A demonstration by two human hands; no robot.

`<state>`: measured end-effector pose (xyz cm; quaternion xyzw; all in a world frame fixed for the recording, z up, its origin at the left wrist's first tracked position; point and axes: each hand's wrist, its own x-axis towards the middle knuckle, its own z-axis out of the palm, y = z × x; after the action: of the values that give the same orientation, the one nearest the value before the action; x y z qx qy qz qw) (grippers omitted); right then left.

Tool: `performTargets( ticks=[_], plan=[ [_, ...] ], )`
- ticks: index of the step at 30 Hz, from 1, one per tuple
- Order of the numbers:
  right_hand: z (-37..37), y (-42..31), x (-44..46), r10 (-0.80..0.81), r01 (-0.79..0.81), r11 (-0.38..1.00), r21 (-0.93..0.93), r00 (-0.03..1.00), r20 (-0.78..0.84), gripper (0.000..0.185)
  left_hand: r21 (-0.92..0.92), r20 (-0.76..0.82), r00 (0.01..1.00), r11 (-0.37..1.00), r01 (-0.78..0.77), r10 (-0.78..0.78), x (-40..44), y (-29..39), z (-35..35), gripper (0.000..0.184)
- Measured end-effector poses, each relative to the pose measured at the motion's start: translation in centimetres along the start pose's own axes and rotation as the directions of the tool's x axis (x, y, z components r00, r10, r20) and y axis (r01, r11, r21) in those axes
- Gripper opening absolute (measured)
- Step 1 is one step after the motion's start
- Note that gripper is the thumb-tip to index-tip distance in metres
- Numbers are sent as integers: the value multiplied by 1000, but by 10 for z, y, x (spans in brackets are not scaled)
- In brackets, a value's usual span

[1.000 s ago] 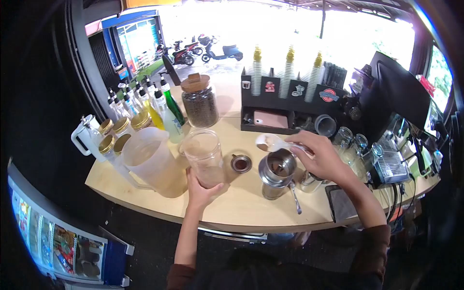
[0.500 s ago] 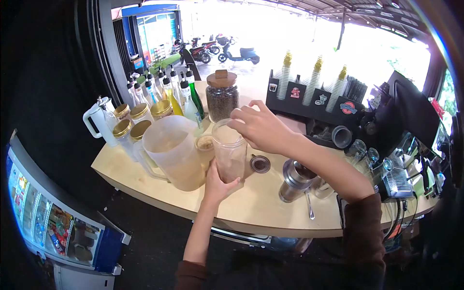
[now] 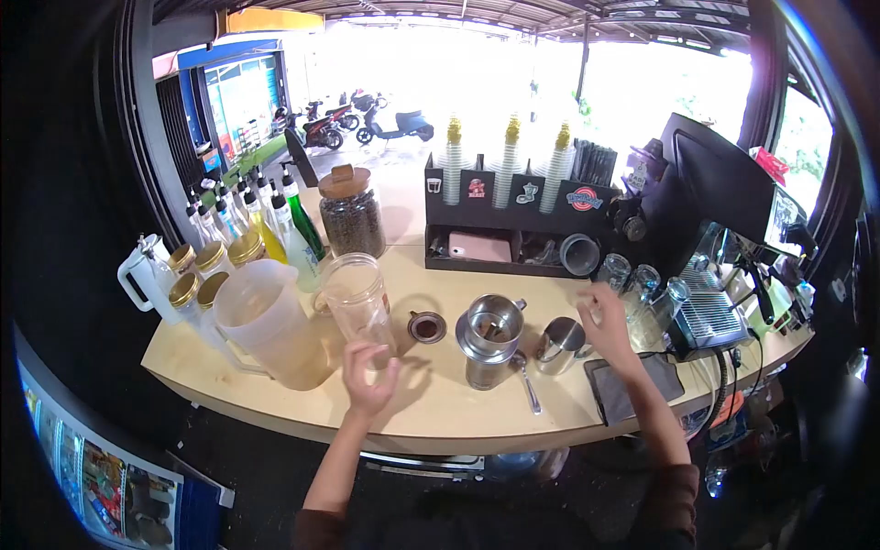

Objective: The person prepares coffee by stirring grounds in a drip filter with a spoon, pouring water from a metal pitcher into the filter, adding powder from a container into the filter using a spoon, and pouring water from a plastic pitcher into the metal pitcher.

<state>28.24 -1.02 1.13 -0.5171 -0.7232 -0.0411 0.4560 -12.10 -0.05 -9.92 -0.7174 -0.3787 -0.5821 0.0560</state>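
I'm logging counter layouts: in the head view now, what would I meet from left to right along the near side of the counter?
White jug → plastic pitcher → clear jar → small round metal piece → metal coffee filter → spoon → metal cup → flat dark pad.

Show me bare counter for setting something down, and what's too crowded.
Bare on the counter: front strip between left hand and metal dripper; patch between small round metal piece and black organizer.

Crowded: left end, with pitcher, gold-lidded jars and pump bottles; right end, with glasses beside espresso machine.
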Motion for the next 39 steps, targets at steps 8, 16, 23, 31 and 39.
performTargets(
  ticks=[8,16,23,31,39],
  plan=[
    [35,84,-89,520,-520,754,402,846,120,21,-429,338,940,882,197,-46,88,88,61,82],
    [45,67,-97,578,-390,449,804,813,71,25,-433,531,842,825,363,-91,92,97,72,87],
    [17,32,-65,551,-372,400,838,828,105,21,-461,510,846,782,420,-153,78,91,79,83],
    [-22,-26,-9,274,-229,685,691,961,47,20,-451,569,811,771,449,-139,80,90,78,85],
    [-30,-52,35,110,-169,752,638,985,131,23,-437,591,786,747,501,-181,81,94,76,85]
  ],
)
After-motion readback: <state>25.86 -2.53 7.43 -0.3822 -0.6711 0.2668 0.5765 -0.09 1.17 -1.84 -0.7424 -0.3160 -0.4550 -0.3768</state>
